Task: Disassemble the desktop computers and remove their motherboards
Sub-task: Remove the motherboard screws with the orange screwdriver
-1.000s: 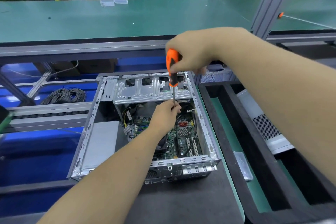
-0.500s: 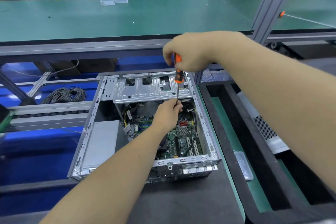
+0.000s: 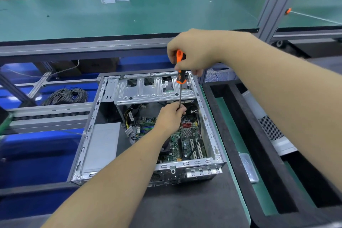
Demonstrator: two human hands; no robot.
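While hands (image 3: pixel 192 55) grip screwdriver (image 3: pixel 180 77), labels unreadable

Bare stamped-metal case (image 3: pixel 155 92) — matt green bench (image 3: pixel 129 16)

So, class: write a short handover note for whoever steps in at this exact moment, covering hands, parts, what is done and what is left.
Right hand grips the orange screwdriver by its handle, upright over the open computer case.
Left hand pinches the shaft low down, guiding the tip, which is hidden.
Done: side panel off.
Left: the motherboard sits in the case with a black cable across it; free it and lift it out.
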